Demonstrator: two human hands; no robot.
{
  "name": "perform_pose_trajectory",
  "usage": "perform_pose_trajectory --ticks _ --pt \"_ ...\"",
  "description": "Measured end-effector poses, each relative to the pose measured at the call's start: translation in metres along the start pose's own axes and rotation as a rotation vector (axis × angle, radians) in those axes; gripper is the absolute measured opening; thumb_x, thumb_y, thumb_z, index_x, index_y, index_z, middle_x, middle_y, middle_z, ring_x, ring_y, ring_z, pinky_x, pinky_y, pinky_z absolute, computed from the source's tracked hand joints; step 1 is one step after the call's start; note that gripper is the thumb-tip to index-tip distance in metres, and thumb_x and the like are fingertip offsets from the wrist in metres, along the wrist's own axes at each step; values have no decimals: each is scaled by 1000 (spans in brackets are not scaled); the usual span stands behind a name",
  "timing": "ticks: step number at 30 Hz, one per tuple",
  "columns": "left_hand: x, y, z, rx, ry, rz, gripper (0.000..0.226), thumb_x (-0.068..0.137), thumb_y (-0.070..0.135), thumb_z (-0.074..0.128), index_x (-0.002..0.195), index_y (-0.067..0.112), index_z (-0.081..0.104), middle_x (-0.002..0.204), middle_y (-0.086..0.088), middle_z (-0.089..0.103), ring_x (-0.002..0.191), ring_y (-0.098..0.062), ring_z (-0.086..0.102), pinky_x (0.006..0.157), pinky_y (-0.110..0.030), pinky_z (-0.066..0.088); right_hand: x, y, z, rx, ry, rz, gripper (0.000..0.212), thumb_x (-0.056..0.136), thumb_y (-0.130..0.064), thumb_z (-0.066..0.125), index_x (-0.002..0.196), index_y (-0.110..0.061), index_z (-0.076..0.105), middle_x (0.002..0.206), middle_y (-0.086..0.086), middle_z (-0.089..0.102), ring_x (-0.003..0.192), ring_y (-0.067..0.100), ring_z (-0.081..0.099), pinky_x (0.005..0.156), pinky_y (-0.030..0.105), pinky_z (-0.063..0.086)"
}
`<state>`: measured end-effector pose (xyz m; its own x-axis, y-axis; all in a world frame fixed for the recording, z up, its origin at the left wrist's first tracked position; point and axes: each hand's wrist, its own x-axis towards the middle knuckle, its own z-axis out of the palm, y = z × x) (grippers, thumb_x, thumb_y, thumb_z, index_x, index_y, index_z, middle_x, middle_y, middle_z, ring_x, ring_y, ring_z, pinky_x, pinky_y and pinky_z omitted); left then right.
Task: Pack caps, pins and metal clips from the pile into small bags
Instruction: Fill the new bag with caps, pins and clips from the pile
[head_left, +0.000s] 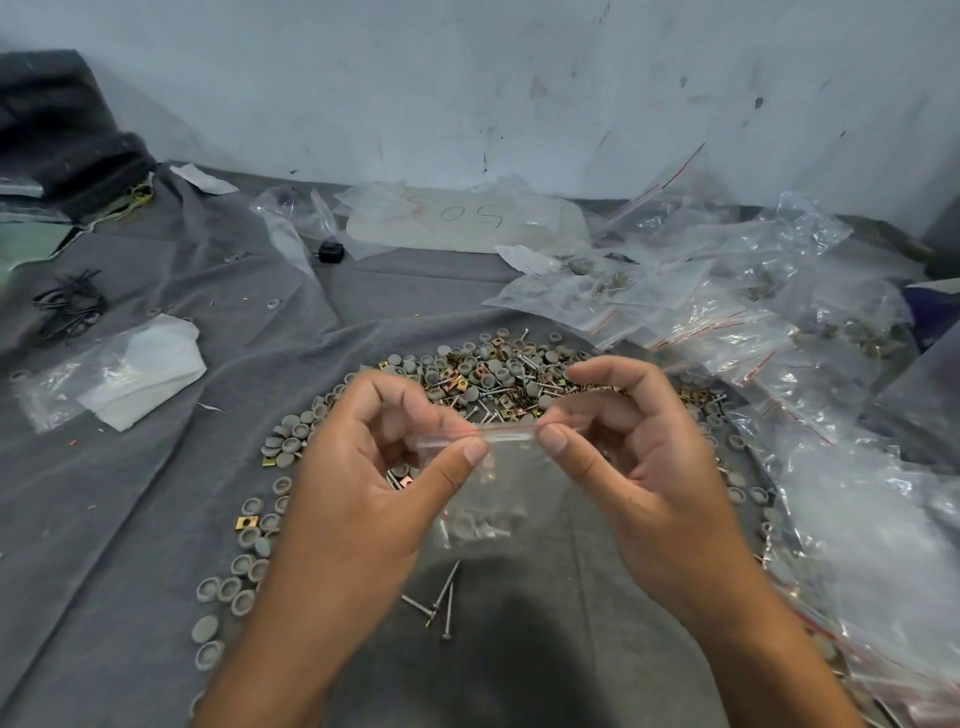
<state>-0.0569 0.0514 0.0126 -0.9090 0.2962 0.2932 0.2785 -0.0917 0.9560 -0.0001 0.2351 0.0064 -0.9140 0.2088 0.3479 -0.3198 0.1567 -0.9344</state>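
Both hands are up over the grey cloth, and between them hangs a small clear bag with a red line along its zip top. The left hand pinches the left end of that top edge, thumb in front and curled fingers behind; the right hand pinches the right end the same way, its index finger hooked above the strip. The zip edge runs nearly level between the two thumbs. Down in the bottom of the bag sits a small cluster of grey caps and pins, blurred through the plastic. Just beyond the hands lies the pile: round grey caps, brass-coloured metal clips and thin pins heaped together, with more caps strung out in an arc to the left. A few loose pins lie on the cloth below the bag. To the right, a big heap of clear bags, some with parts inside. To the left, a folded white sheet in plastic, and farther left some black rubber bands.
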Motion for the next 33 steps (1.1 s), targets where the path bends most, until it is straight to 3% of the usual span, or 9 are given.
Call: perform_pose_trajectory --ticks 2,6,9,13,15,17,22,25,33 --pt "-1 0 1 -10 -7 -10 33 72 27 83 92 35 58 95 -2 76 85 -19 72 75 -35 54 -1 -1 2 0 7 -6 25 91 -30 71 110 -39 57 100 -1 73 93 13 68 79 20 53" --pt "-2 2 4 -16 -43 11 41 69 34 84 102 35 59 95 -1 78 83 -15 75 67 -19 56 -2 -3 9 -47 1 -18 20 90 -37 69 104 -38 54 98 -3 71 91 14 68 78 21 52" --pt "-2 1 5 38 -30 41 37 72 35 81 101 36 58 89 -1 77 83 -15 75 69 -20 56 -2 -5 9 -79 -12 -20 25 88 -42 70 107 -39 55 99 -5 73 94 16 69 79 22 54" --pt "-2 -2 4 127 -25 88 33 76 37 79 93 33 52 90 0 77 88 -23 75 80 -47 57 -2 -7 5 -105 -26 -20 37 83 -44 75 114 -41 55 102 -5 76 97 22 72 80 32 57" --pt "-1 -1 4 139 5 88 38 73 39 81 93 35 49 88 2 78 86 -21 76 81 -54 55 -2 -6 4 -132 -16 -33 36 83 -43 76 113 -40 55 101 -6 76 98 21 72 81 40 57" --pt "0 0 4 123 31 76 41 69 41 83 95 38 52 88 4 78 84 -17 76 77 -46 55 -2 -6 2 -127 21 -45 34 84 -42 75 111 -39 56 99 -6 76 99 20 72 81 41 57" --pt "2 -3 -1 21 45 26 44 65 28 89 97 29 57 87 -3 77 75 -13 73 65 -21 55 -2 -5 -6 -40 69 -16 37 81 -44 79 111 -40 58 99 1 76 92 17 71 73 19 54" --pt "1 -4 -3 4 38 9 39 68 19 84 96 25 57 87 -3 78 74 -13 73 63 -19 54 -1 -5 -11 2 96 -13 42 76 -43 83 111 -38 59 95 3 76 84 14 72 70 18 53" --pt "2 -3 -3 128 43 49 45 75 26 84 79 30 40 86 -2 78 76 -17 73 61 -24 52 -2 -4 -23 49 85 4 41 74 -45 85 100 -38 54 90 9 75 79 18 68 71 21 54"
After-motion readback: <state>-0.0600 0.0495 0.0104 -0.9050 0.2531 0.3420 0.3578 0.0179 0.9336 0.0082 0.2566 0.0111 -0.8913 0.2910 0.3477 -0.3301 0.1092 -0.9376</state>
